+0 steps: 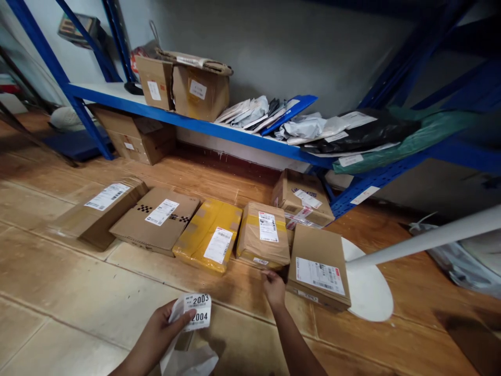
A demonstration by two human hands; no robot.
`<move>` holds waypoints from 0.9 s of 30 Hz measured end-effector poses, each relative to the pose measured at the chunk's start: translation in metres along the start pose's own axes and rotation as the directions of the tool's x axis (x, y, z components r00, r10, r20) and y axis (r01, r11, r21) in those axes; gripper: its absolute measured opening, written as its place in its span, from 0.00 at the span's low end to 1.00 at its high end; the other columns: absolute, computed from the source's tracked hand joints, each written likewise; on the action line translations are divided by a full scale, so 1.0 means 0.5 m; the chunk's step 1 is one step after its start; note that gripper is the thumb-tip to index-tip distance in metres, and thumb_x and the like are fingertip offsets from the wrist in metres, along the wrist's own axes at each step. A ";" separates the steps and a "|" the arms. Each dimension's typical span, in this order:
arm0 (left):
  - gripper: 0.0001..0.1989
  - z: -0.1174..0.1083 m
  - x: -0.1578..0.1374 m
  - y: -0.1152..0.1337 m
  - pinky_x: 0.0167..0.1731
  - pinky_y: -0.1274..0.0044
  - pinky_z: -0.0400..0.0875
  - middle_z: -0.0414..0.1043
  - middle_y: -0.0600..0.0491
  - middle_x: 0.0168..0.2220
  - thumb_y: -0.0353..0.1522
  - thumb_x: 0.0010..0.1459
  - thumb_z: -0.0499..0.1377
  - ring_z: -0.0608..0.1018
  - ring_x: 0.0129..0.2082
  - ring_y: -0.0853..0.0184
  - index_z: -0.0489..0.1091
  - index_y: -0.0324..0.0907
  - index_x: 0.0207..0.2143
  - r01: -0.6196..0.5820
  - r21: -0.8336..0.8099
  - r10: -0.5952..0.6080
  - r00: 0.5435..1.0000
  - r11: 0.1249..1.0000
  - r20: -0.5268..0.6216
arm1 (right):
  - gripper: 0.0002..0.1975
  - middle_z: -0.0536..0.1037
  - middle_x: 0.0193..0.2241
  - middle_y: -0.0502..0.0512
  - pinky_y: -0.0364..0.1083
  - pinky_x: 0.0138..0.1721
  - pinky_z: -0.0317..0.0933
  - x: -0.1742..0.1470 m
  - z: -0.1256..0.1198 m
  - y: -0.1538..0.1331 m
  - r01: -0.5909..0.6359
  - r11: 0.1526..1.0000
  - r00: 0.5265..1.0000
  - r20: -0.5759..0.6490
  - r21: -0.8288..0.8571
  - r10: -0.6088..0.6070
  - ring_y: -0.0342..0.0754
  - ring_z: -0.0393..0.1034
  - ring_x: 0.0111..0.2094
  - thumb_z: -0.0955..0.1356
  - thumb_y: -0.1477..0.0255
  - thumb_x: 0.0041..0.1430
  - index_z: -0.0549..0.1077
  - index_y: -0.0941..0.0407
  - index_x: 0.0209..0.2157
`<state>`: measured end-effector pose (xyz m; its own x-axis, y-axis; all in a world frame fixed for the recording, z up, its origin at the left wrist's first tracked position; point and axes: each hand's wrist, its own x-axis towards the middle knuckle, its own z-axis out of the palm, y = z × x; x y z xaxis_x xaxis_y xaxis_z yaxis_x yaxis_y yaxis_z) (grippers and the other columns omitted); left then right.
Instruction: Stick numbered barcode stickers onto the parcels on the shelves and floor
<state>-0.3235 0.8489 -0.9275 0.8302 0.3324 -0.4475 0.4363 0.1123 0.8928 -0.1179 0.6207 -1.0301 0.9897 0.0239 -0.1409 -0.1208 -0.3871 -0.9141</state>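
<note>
My left hand [166, 326] is closed on a strip of white number labels [199, 308], thumb on top; the printed numbers 2003 and 2004 show, and paper backing hangs below. My right hand [274, 287] is curled with its fingers together just in front of the lower edge of a taped brown box [264, 235]; whether it holds anything is hidden. A small white label [260, 261] sits on that box's front side. To its right lies a flat brown box [319, 266] with a small label on its front. A yellow-taped parcel [209, 235] lies to the left.
Further left on the floor are a flat carton [156, 219] and a long brown box [105, 209]. Behind stands another carton [303, 198]. A blue-framed shelf [188, 122] holds cartons and mailer bags. At right, a white pole rises from a round base [376, 292].
</note>
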 end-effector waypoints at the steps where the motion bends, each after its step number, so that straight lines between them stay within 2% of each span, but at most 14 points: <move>1: 0.25 0.000 0.000 0.001 0.33 0.75 0.70 0.77 0.51 0.27 0.52 0.40 0.62 0.76 0.31 0.60 0.75 0.39 0.29 0.002 -0.011 -0.002 1.000 1.000 -0.011 | 0.17 0.79 0.27 0.59 0.57 0.44 0.61 -0.014 0.008 -0.006 0.012 1.000 1.000 0.018 0.022 -0.012 0.58 0.73 0.35 0.66 0.55 0.42 0.73 0.55 0.22; 4: 0.27 0.003 0.005 0.004 0.32 0.76 0.70 0.77 0.51 0.26 0.53 0.40 0.62 0.76 0.30 0.60 0.75 0.39 0.31 0.043 -0.044 -0.043 0.999 0.998 0.001 | 0.22 0.80 0.32 0.60 0.55 0.41 0.65 -0.066 0.047 -0.040 0.047 0.993 0.987 0.148 0.109 -0.063 0.57 0.73 0.37 0.66 0.51 0.42 0.76 0.56 0.27; 6: 0.28 0.004 0.012 0.005 0.31 0.75 0.70 0.76 0.50 0.25 0.54 0.39 0.62 0.76 0.29 0.60 0.75 0.39 0.30 0.058 -0.055 -0.056 0.998 0.997 0.033 | 0.22 0.80 0.32 0.58 0.52 0.36 0.67 -0.099 0.076 -0.065 0.048 0.987 0.964 0.253 0.156 -0.086 0.55 0.73 0.34 0.68 0.51 0.42 0.77 0.55 0.30; 7: 0.28 0.004 0.016 0.005 0.31 0.76 0.70 0.76 0.50 0.25 0.54 0.38 0.62 0.76 0.29 0.61 0.75 0.38 0.30 0.060 -0.061 -0.057 0.997 0.996 0.049 | 0.21 0.80 0.31 0.57 0.51 0.35 0.67 -0.110 0.088 -0.073 0.042 0.985 0.960 0.265 0.169 -0.087 0.54 0.73 0.34 0.69 0.52 0.42 0.77 0.55 0.30; 8: 0.28 0.004 0.020 0.004 0.32 0.76 0.70 0.76 0.50 0.24 0.54 0.38 0.63 0.75 0.29 0.61 0.75 0.38 0.29 0.062 -0.069 -0.057 0.996 0.996 0.068 | 0.20 0.80 0.32 0.57 0.51 0.37 0.67 -0.115 0.097 -0.078 0.034 0.984 0.969 0.237 0.172 -0.075 0.54 0.73 0.35 0.69 0.53 0.43 0.76 0.55 0.32; 10: 0.28 0.004 0.024 0.002 0.31 0.77 0.69 0.76 0.51 0.24 0.54 0.38 0.63 0.75 0.28 0.63 0.75 0.38 0.29 0.078 -0.084 -0.069 0.992 0.993 0.106 | 0.20 0.78 0.38 0.60 0.55 0.47 0.62 -0.106 0.104 -0.076 -0.001 0.988 0.996 0.085 0.157 -0.013 0.58 0.69 0.44 0.67 0.55 0.46 0.74 0.55 0.35; 13: 0.28 0.005 0.019 -0.003 0.28 0.79 0.69 0.76 0.51 0.25 0.54 0.38 0.63 0.75 0.27 0.64 0.75 0.38 0.29 0.111 -0.102 -0.099 0.989 0.989 0.109 | 0.24 0.70 0.49 0.70 0.61 0.58 0.45 -0.066 0.099 -0.056 -0.081 0.988 0.985 -0.143 0.132 0.100 0.66 0.55 0.57 0.67 0.61 0.44 0.69 0.61 0.42; 15: 0.28 0.006 0.010 -0.007 0.26 0.78 0.69 0.76 0.51 0.24 0.54 0.38 0.63 0.75 0.26 0.63 0.75 0.38 0.28 0.121 -0.096 -0.114 0.990 0.988 0.083 | 0.28 0.65 0.54 0.72 0.60 0.60 0.40 -0.044 0.097 -0.043 -0.103 0.984 0.977 -0.169 0.147 0.127 0.66 0.49 0.60 0.68 0.66 0.39 0.66 0.62 0.45; 19: 0.27 0.009 -0.006 -0.009 0.27 0.76 0.71 0.76 0.51 0.23 0.55 0.36 0.64 0.76 0.25 0.61 0.75 0.39 0.26 0.125 -0.059 -0.120 0.990 0.990 0.078 | 0.35 0.64 0.56 0.66 0.57 0.61 0.40 -0.035 0.118 -0.038 -0.116 0.968 0.984 -0.104 0.221 0.142 0.62 0.44 0.63 0.71 0.72 0.31 0.64 0.59 0.47; 21: 0.28 0.013 -0.010 -0.007 0.29 0.75 0.73 0.76 0.51 0.23 0.55 0.36 0.64 0.76 0.27 0.60 0.75 0.39 0.27 0.138 -0.056 -0.133 0.988 0.989 0.083 | 0.35 0.68 0.53 0.63 0.58 0.60 0.45 -0.035 0.130 -0.045 -0.140 0.953 0.986 -0.048 0.267 0.159 0.62 0.47 0.62 0.73 0.71 0.29 0.66 0.58 0.45; 23: 0.29 0.018 -0.012 -0.006 0.30 0.74 0.73 0.76 0.51 0.23 0.56 0.34 0.64 0.77 0.27 0.59 0.75 0.40 0.28 0.159 -0.058 -0.154 0.984 0.986 0.088 | 0.31 0.74 0.46 0.60 0.57 0.55 0.54 -0.039 0.135 -0.056 -0.175 0.932 0.985 0.039 0.317 0.171 0.61 0.57 0.57 0.74 0.67 0.29 0.69 0.56 0.41; 25: 0.30 0.021 -0.012 -0.006 0.31 0.73 0.74 0.76 0.51 0.23 0.56 0.33 0.64 0.77 0.27 0.59 0.75 0.40 0.28 0.169 -0.058 -0.164 0.983 0.984 0.084 | 0.27 0.78 0.38 0.57 0.54 0.47 0.61 -0.054 0.130 -0.073 -0.212 0.909 0.974 0.150 0.359 0.168 0.58 0.68 0.48 0.74 0.60 0.31 0.72 0.55 0.36; 27: 0.31 0.021 -0.008 -0.005 0.31 0.73 0.73 0.76 0.51 0.23 0.57 0.33 0.63 0.77 0.27 0.59 0.75 0.40 0.29 0.158 -0.053 -0.155 0.986 0.986 0.065 | 0.25 0.78 0.29 0.56 0.50 0.37 0.65 -0.084 0.121 -0.096 -0.248 0.889 0.949 0.281 0.386 0.143 0.54 0.73 0.36 0.71 0.51 0.36 0.73 0.56 0.31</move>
<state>-0.3243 0.8375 -0.9286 0.7735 0.2496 -0.5826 0.5432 0.2125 0.8123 -0.1584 0.6938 -1.0034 0.9003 0.2266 -0.3716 -0.3827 0.0055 -0.9239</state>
